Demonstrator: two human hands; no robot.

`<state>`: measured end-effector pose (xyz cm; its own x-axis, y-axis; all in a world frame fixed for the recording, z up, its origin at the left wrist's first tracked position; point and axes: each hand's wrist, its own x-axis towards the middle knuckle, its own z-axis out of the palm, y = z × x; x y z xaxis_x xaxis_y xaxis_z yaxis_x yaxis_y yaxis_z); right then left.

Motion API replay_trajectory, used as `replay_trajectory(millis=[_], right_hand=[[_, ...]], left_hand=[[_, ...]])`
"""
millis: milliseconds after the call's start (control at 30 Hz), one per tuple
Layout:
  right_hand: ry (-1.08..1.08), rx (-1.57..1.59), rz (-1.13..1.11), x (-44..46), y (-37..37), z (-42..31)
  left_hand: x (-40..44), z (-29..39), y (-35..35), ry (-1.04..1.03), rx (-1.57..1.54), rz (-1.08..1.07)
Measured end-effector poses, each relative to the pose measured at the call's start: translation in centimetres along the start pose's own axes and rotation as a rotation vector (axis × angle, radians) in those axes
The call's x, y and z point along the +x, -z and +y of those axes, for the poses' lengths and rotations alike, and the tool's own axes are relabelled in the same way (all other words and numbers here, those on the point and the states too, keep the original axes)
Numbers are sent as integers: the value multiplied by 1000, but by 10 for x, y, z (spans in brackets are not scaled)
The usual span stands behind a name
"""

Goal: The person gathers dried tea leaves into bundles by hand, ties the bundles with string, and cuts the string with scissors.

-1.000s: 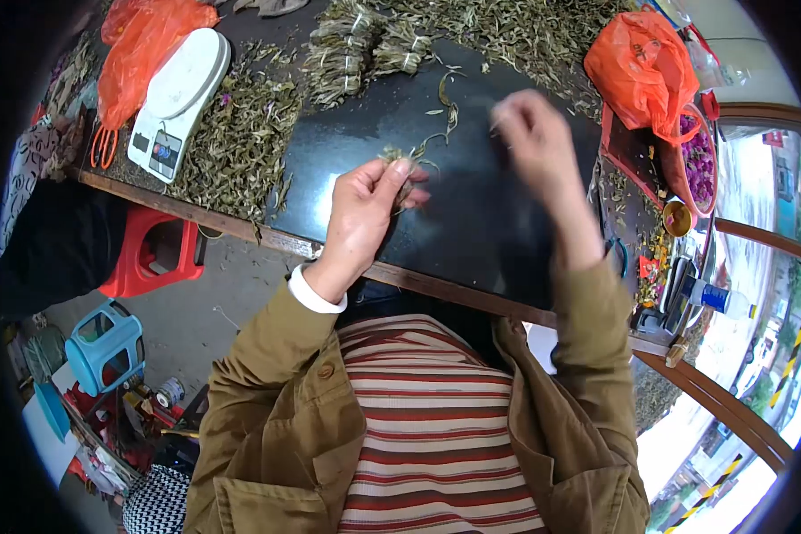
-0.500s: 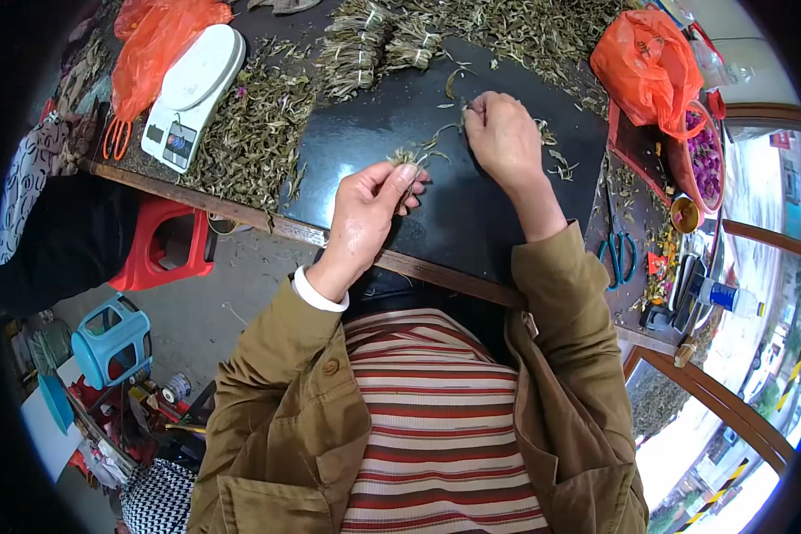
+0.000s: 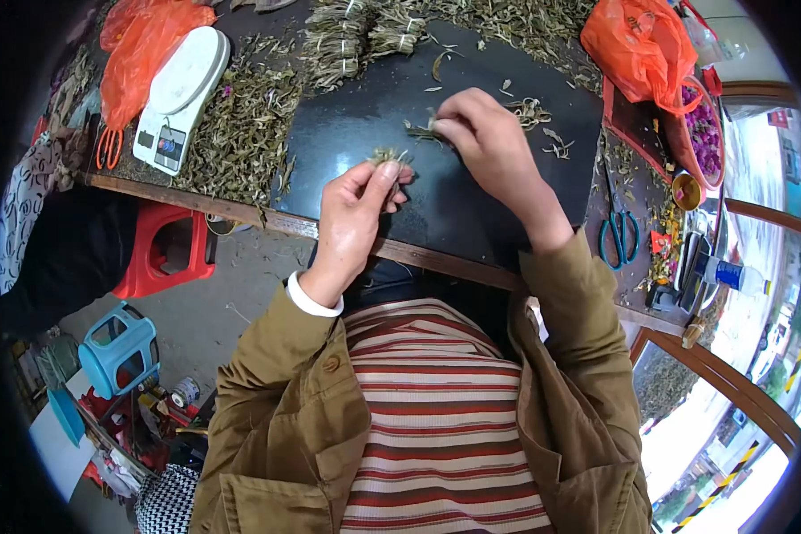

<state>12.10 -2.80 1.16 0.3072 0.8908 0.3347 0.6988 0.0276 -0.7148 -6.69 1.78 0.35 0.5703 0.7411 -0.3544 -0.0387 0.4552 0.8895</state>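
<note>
My left hand (image 3: 351,209) is closed around a small bunch of dried leaves (image 3: 388,156), whose tips poke out above the thumb and fingers. Farther up and to the right, my right hand (image 3: 494,138) has its fingers drawn together in a pinch. A dried leaf sprig (image 3: 420,132) shows at those fingertips, over the dark board (image 3: 454,200). A few loose dried leaves (image 3: 529,113) lie on the board beyond the right hand. Several tied bundles of dried leaves (image 3: 334,44) are stacked at the board's far left corner.
Loose dried leaves (image 3: 240,142) lie left of the board beside a white scale (image 3: 182,76) and orange-handled scissors (image 3: 109,149). To the right are blue-handled scissors (image 3: 618,236), a red plastic bag (image 3: 641,49) and a basket of purple flowers (image 3: 705,147). A red stool (image 3: 165,240) stands below left.
My right hand has moved left and slightly down, with a leaf sprig now at its fingertips. My left hand still holds its bunch; a long curled piece no longer sticks out from it.
</note>
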Motion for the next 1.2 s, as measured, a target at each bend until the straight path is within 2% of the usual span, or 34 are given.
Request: replay_trajectory(millis=[133, 267, 467, 600, 667, 700, 767, 800, 833, 867, 933, 967, 1033, 1100, 1167, 1200], right_hand=[[148, -80, -101, 11, -22, 24], [255, -363, -10, -3, -20, 11], [189, -540, 99, -6, -40, -3], [-238, -2, -7, -23, -29, -33], [-271, 175, 47, -36, -25, -43], [-285, 160, 69, -43, -17, -43], [-215, 402, -75, -50, -2, -41], [-182, 302, -61, -53, 10, -32], [-140, 204, -51, -52, 24, -14], [85, 54, 157, -42, 30, 15], [-118, -556, 341, -29, 44, 54], [-108, -551, 273, -24, 45, 66], [-95, -540, 207, -19, 43, 61], [-410, -138, 288, -23, 29, 22], [-259, -260, 271, -45, 3, 14], [-268, -254, 273, -52, 7, 6]], left_hand=[[-6, 5, 11, 14, -59, 81], [-1, 0, 11, 22, -78, 19], [7, 4, 0, 10, -19, 56], [14, -1, -4, 28, -21, 3], [11, -7, -9, 55, -61, -51], [12, -7, -11, 56, -103, -87], [18, -6, -18, 42, -195, -139], [19, -7, -23, 44, -198, -145], [22, -7, -29, -48, -86, -134], [27, -7, -35, -144, 26, -116], [28, -9, -41, -308, 268, -83], [32, -10, -40, -316, 270, -81], [39, -15, -30, -144, -112, -289], [45, -19, -18, 41, -498, -486], [46, -15, -11, 62, -567, -501], [44, -13, -7, 91, -637, -515]])
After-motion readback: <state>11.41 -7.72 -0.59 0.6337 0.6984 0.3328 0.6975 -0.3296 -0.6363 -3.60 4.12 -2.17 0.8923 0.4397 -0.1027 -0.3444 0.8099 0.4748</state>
